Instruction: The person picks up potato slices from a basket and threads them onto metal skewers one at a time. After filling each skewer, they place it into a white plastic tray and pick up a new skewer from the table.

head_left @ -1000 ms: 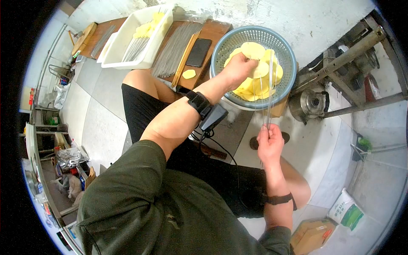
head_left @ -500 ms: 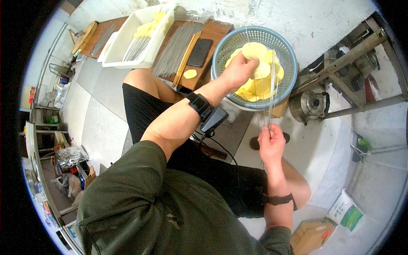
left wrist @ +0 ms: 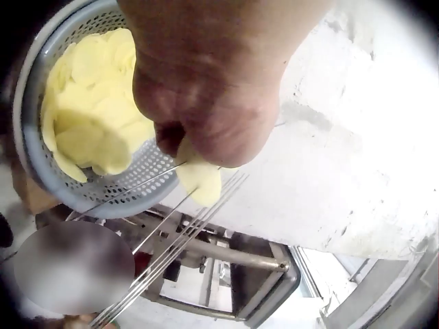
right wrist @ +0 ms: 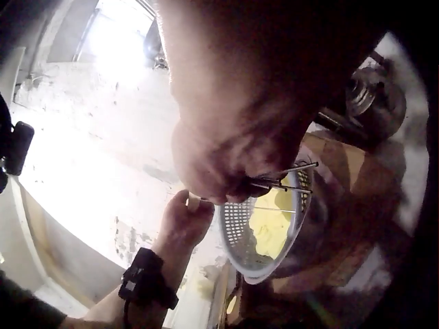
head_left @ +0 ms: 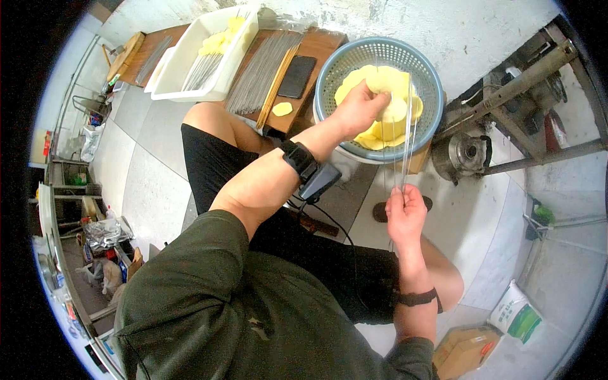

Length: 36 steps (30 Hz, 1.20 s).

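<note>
My left hand [head_left: 361, 113] pinches a thin yellow slice [left wrist: 201, 184], apparently potato, above the blue-grey colander [head_left: 324, 76]. In the left wrist view a thin metal skewer [left wrist: 161, 223] reaches that slice, and other skewers run close beside it. Lower down, my right hand [head_left: 404, 214] grips several long metal skewers [head_left: 408, 142] with curled fingers, their far ends pointing up over the colander. A heap of similar slices [left wrist: 89, 103] fills much of the colander. My left palm faces away in the head view, and the fingers hide part of the held slice.
On the wooden bench [head_left: 323, 47] lie a bundle of metal skewers [head_left: 263, 69], some bamboo sticks [head_left: 278, 85], a black phone [head_left: 296, 77] and a single slice [head_left: 282, 109]. A white tray [head_left: 166, 88] holds skewered slices. A metal kettle [head_left: 465, 152] stands right of the colander.
My left hand has shifted slightly right and down with the slice, which now looks more tilted. The skewer tops have moved a little to the right; my right hand stays nearly in place.
</note>
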Tool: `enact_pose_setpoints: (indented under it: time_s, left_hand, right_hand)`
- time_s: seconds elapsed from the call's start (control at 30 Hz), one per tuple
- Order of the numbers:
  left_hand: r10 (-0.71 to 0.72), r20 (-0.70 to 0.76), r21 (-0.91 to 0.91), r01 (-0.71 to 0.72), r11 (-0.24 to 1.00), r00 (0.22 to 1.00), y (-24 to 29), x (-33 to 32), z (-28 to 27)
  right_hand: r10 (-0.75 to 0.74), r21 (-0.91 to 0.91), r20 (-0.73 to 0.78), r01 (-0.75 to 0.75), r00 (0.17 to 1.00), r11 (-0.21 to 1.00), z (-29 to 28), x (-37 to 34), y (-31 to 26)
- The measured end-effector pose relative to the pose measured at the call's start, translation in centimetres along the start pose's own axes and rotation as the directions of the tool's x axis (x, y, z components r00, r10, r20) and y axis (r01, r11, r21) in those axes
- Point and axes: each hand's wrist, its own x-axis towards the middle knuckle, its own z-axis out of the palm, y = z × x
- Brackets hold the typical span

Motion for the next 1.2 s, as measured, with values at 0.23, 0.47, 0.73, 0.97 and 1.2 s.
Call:
enact_pose_setpoints:
  time_s: [0.23, 0.47, 0.73, 0.97, 1.2]
  left_hand:
    - [-0.067, 0.028, 0.006, 0.067, 0.998, 0.997, -0.8, -0.9, 0.5]
    - [-0.240, -0.133, -0.438, 0.160, 0.885, 0.962, 0.4, 1.0, 0.3]
    - [-0.251, -0.132, -0.444, 0.170, 0.880, 0.959, 0.6, 1.1, 0.9]
    - [-0.261, -0.157, -0.428, 0.172, 0.887, 0.953, 0.5, 0.9, 1.0]
    - [-0.338, -0.094, -0.416, 0.271, 0.868, 0.936, -0.8, -0.8, 2.2]
  right_hand:
    - [-0.093, -0.146, -0.046, 0.086, 0.995, 0.986, -0.2, 0.2, 0.6]
    - [-0.241, -0.241, -0.043, 0.224, 0.970, 0.944, 0.0, 0.4, 1.5]
    - [-0.252, -0.199, -0.063, 0.235, 0.966, 0.951, 0.1, 0.3, 1.7]
    - [-0.274, -0.193, -0.039, 0.262, 0.961, 0.946, 0.2, 0.3, 1.4]
    - [-0.216, -0.161, -0.056, 0.205, 0.975, 0.965, 0.3, 0.5, 0.4]
